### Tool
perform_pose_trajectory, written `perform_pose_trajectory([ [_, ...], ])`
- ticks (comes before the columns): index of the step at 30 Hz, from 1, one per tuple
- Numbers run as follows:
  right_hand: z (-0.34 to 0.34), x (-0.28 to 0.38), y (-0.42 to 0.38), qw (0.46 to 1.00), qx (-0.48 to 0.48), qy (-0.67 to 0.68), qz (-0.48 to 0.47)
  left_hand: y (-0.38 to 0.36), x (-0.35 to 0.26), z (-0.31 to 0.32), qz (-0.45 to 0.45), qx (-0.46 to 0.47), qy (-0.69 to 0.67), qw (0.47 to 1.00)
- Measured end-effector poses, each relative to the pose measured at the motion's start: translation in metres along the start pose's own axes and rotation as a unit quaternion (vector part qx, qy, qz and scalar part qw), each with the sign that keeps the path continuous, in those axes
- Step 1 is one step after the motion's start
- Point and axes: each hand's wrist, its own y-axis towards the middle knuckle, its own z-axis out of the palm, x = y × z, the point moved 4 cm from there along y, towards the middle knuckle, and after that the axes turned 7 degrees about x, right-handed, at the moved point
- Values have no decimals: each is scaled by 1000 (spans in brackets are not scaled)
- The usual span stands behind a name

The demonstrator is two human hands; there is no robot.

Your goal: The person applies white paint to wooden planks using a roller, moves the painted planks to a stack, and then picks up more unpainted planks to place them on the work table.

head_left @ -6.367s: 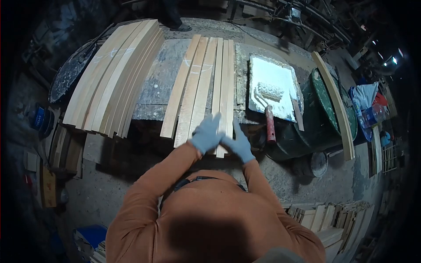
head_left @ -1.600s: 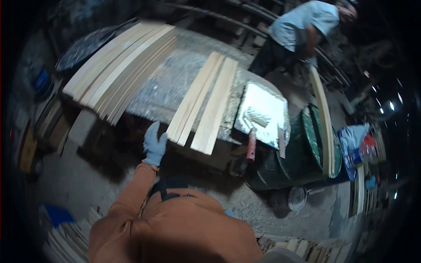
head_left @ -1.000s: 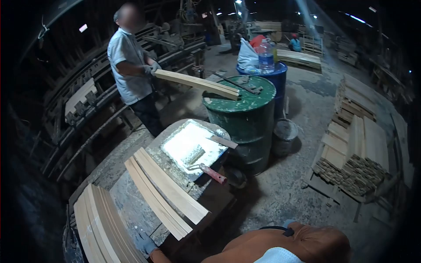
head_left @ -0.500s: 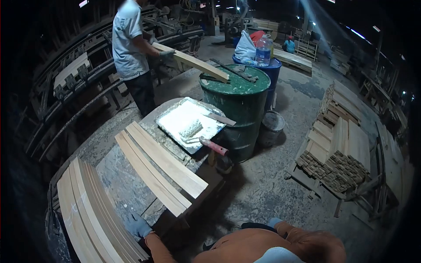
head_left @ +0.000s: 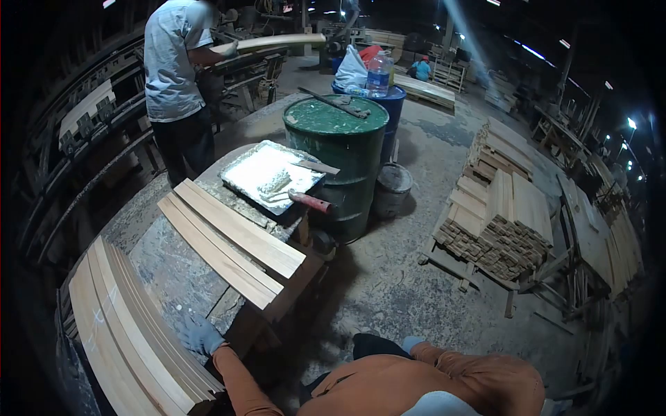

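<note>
My left hand, in a grey glove, rests on the worktable beside a stack of curved boards. Its fingers are spread and nothing is in them. Only a bit of my right hand, gloved too, shows past my body, its fingers hidden. Two wooden strips lie side by side across the table. Behind them a tray of white paste holds a roller with a red handle and a flat stick.
A green drum, a blue drum and a bucket stand beyond the table. Stacked lumber is at the right. A co-worker in a light shirt stands at the back left, holding a long board.
The view has shifted, so the table and drums sit further left and higher. The co-worker has turned away and moved the board off the green drum. My left hand still rests on the table.
</note>
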Motion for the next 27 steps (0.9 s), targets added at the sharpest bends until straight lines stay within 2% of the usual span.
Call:
perform_pose_trajectory([
  [7,43,-29,63,997,-27,-34,-60,0,1,2,10,1,35,999],
  [9,45,-26,77,996,-35,-45,-68,-1,0,0,40,-40,11,998],
  [10,40,-26,85,989,-47,-125,-60,-1,-1,-1,45,-42,7,998],
  [11,42,-23,90,993,-39,7,-110,-1,-2,-4,27,-12,16,999],
  [12,45,-22,95,992,-38,-16,-118,0,-2,-5,11,18,24,999],
  [15,55,-22,113,989,-24,-33,-143,0,-2,-3,22,-28,44,998],
  [16,57,-23,121,986,-26,-40,-157,-2,-3,-8,25,-6,36,999],
  [17,61,-25,131,982,-29,-51,-179,-4,-7,-13,35,-3,34,999],
  [18,69,-26,151,965,-45,-70,-248,-5,-8,-16,25,-3,47,999],
  [19,77,-31,174,966,-45,-66,-246,-6,-8,-17,12,-2,62,998],
  [21,87,-30,198,920,-60,-90,-376,-2,-6,-15,3,14,49,999],
  [22,75,-35,174,974,-33,-72,-214,-1,-8,-20,3,20,60,998],
  [24,65,-28,147,984,-31,-50,-166,-4,-8,-16,3,32,70,997],
  [27,55,-17,124,987,-37,-37,-152,1,-1,-1,12,10,59,998],
])
